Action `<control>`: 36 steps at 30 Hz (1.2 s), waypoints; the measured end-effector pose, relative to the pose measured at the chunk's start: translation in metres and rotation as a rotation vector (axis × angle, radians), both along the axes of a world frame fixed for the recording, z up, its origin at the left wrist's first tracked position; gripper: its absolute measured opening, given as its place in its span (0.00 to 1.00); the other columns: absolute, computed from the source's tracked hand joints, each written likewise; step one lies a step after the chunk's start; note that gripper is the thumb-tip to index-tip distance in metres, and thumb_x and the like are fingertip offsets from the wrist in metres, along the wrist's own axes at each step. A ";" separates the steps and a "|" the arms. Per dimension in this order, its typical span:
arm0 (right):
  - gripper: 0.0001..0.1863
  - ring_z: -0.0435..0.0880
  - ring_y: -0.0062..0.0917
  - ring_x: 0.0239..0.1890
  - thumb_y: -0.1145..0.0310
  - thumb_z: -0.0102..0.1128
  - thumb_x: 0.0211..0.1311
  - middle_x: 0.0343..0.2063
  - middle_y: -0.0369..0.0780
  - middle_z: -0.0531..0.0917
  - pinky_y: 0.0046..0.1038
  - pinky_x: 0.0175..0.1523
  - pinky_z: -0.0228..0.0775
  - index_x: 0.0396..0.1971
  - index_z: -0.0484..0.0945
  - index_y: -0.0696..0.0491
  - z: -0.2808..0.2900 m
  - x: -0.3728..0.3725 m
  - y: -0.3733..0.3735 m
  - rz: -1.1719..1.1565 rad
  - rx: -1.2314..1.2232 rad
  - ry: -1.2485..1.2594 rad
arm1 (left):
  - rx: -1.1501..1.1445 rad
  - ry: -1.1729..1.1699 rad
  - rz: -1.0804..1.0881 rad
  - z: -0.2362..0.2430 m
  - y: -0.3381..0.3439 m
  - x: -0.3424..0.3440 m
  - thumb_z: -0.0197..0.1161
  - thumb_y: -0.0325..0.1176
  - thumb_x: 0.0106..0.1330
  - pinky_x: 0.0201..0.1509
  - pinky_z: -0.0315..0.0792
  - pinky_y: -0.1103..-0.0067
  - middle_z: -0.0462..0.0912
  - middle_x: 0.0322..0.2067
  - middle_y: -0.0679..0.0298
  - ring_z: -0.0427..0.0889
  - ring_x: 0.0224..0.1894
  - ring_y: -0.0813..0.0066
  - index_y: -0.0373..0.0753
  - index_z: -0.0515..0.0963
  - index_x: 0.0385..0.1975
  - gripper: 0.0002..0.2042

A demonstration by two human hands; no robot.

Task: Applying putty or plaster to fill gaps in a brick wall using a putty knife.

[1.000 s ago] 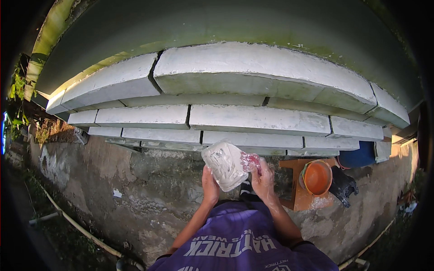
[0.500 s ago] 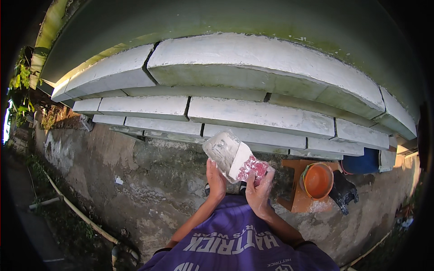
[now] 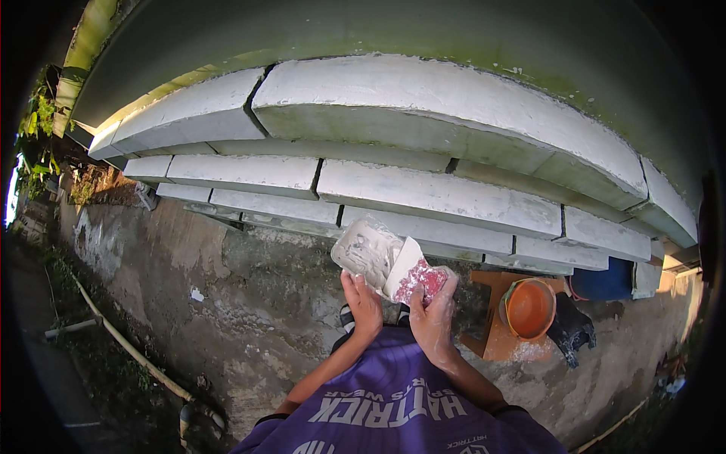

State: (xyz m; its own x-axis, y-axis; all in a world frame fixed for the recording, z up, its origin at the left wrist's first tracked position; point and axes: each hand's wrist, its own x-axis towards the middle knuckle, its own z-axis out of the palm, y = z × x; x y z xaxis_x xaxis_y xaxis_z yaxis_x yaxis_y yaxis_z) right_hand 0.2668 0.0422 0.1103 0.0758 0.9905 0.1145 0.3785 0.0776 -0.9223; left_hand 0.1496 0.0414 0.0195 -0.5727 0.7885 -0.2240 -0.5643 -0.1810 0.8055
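My left hand (image 3: 362, 303) supports a small clear tray (image 3: 355, 242) of whitish paste from below and beside it, with fingers at its near edge. My right hand (image 3: 437, 318) grips a scraper (image 3: 426, 281) whose red handle is spattered white; its white-coated blade lies angled over the right side of the tray. Beyond my hands are long, pale, stepped blocks (image 3: 435, 185) with dark gaps between sections, below a green, stained wall (image 3: 378, 30).
An orange bucket (image 3: 528, 310) rests on an orange stool (image 3: 490, 345), beside dark cloth (image 3: 578, 340) and a blue container (image 3: 609, 281) at right. Pipes (image 3: 132, 356) run along the stained concrete ground (image 3: 166, 287) at lower left. Plants (image 3: 38, 144) stand at far left.
The scraper has swung from behind my right fingers to angle across the tray's right side. The tray has risen slightly in the picture and moved a little left.
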 end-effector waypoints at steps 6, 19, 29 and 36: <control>0.28 0.79 0.41 0.44 0.77 0.53 0.65 0.43 0.55 0.76 0.38 0.53 0.70 0.63 0.55 0.62 0.019 -0.010 0.006 0.030 0.017 0.056 | -0.024 0.188 -0.046 -0.006 -0.008 0.001 0.46 0.33 0.79 0.27 0.58 0.90 0.68 0.56 0.67 0.62 0.31 0.90 0.38 0.48 0.70 0.25; 0.26 0.75 0.36 0.53 0.77 0.52 0.67 0.51 0.52 0.72 0.35 0.61 0.65 0.62 0.56 0.62 -0.010 -0.022 0.009 -0.105 -0.079 0.177 | -0.052 0.181 -0.053 0.002 -0.013 -0.015 0.46 0.31 0.78 0.30 0.61 0.92 0.67 0.55 0.71 0.64 0.35 0.91 0.41 0.49 0.69 0.23; 0.24 0.79 0.41 0.43 0.79 0.53 0.62 0.43 0.53 0.75 0.38 0.52 0.69 0.57 0.58 0.63 0.007 -0.038 -0.014 -0.173 0.046 0.019 | 0.027 0.210 0.046 0.007 -0.006 -0.026 0.45 0.32 0.78 0.31 0.61 0.91 0.68 0.51 0.70 0.64 0.36 0.90 0.40 0.53 0.64 0.18; 0.24 0.76 0.38 0.42 0.81 0.52 0.61 0.43 0.53 0.70 0.36 0.51 0.69 0.56 0.55 0.66 -0.003 -0.054 -0.030 -0.183 0.089 0.006 | -0.143 0.305 0.115 -0.007 -0.005 -0.040 0.44 0.36 0.80 0.56 0.64 0.81 0.68 0.53 0.57 0.68 0.51 0.76 0.33 0.53 0.63 0.19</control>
